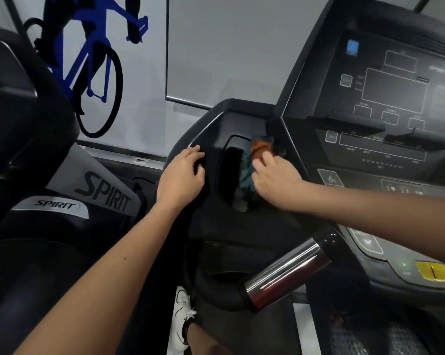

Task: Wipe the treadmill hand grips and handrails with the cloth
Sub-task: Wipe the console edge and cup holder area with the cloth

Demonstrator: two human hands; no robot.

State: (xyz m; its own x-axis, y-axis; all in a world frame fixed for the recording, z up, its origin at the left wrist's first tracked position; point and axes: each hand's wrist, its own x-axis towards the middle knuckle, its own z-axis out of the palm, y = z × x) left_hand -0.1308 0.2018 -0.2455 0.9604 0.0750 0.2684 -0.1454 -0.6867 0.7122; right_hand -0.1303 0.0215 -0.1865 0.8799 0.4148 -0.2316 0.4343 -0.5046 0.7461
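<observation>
Head view: crumpled teal-and-orange cloth (pixel 247 168) clamped in right hand (pixel 273 176), left hand (pixel 181 176) loose-fingered on console rim (pixel 206 129).

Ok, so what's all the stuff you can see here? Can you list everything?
teal and orange cloth: one, teal with orange, at the pocket beside the console
black plastic pocket: one, black, left of the console
black treadmill console: one, black, right side
shiny chrome hand grip: one, silver, lower middle
yellow safety button: one, yellow, bottom right
blue bicycle wall picture: one, blue and black, upper left
neighbouring black machine: one, black with silver Spirit panels, left
white shoe: one, white, bottom middle
left hand: one, rests on the black housing beside the pocket
right hand: one, holds the cloth
</observation>
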